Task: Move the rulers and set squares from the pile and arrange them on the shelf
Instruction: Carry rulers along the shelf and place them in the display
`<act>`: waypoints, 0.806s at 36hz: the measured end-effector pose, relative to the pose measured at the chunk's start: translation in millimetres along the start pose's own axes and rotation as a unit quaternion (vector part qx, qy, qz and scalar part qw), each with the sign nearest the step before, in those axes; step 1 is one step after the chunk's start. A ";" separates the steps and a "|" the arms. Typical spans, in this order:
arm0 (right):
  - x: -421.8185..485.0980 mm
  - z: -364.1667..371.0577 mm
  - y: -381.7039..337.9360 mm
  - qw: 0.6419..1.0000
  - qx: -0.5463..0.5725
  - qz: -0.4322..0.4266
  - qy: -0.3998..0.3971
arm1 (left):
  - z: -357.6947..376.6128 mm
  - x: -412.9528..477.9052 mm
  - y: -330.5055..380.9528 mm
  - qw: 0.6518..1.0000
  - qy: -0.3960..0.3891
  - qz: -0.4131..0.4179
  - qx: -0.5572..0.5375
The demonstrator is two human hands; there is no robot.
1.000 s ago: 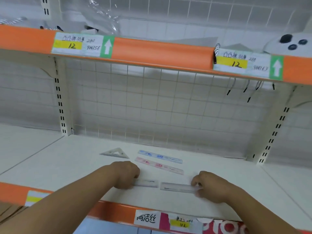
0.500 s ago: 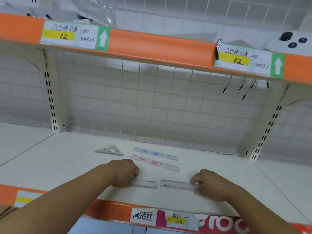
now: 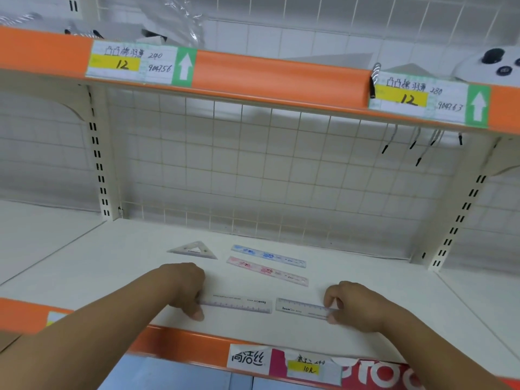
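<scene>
1 head-worn camera looks forward and down, close over the shelf [image 3: 107,266]; upper shelf [image 3: 281,77] at 12 o'clock.

Four rulers on the shelf [image 3: 84,263]: left clear ruler [image 3: 239,305] and right clear ruler [image 3: 302,308] along the front edge, pink ruler [image 3: 267,271] and blue ruler [image 3: 268,256] behind them. One set square [image 3: 194,250], left of the blue. Two hands: left hand [image 3: 183,288], right hand [image 3: 354,305]. Two arrow-marked price labels [image 3: 135,63] on the upper shelf's front edge.
</scene>
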State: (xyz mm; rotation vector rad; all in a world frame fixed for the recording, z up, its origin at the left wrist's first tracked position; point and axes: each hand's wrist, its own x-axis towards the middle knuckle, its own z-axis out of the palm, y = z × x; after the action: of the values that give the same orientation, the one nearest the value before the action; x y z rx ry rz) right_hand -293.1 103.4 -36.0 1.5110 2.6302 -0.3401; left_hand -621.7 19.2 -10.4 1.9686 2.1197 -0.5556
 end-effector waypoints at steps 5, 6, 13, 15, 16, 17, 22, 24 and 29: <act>0.8 0.5 0.8 1.000 0.016 -0.006 -0.005 | 0.9 -0.9 2.1 1.000 0.001 -0.002 -0.003; 0.9 0.2 0.4 1.000 0.017 -0.005 -0.010 | 1.1 -1.1 2.3 1.000 0.002 -0.001 -0.002; 1.1 -1.7 -3.6 1.000 -0.004 -0.006 -0.014 | 1.1 -1.8 2.7 1.000 -0.002 0.002 0.003; 1.9 -1.4 -4.8 1.000 -0.009 -0.006 -0.012 | 0.2 -2.5 3.1 1.000 -0.005 0.002 0.004; 2.0 -1.7 -5.6 1.000 -0.010 -0.008 -0.010 | -0.3 -2.9 3.6 1.000 -0.006 0.002 0.004; 1.8 -1.8 -6.1 1.000 -0.016 -0.009 -0.011 | -0.7 -3.3 4.1 1.000 -0.007 0.001 0.005; -2.4 -4.7 -10.7 0.998 -0.049 -0.031 -0.011 | -2.3 -5.3 6.4 1.000 -0.011 0.000 0.008; -5.0 -6.0 -12.5 0.996 -0.075 -0.038 -0.008 | -2.4 -5.2 6.8 1.000 -0.013 0.000 0.006; -10.9 -13.7 -16.3 0.984 -0.172 -0.053 -0.003 | -4.4 -7.6 9.3 1.000 -0.015 0.001 0.003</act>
State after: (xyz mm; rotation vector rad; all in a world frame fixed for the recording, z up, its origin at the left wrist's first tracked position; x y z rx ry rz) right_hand -301.1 89.5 -18.3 1.2609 2.5985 0.1000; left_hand -611.3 14.5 -4.7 1.9537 2.0994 -0.5882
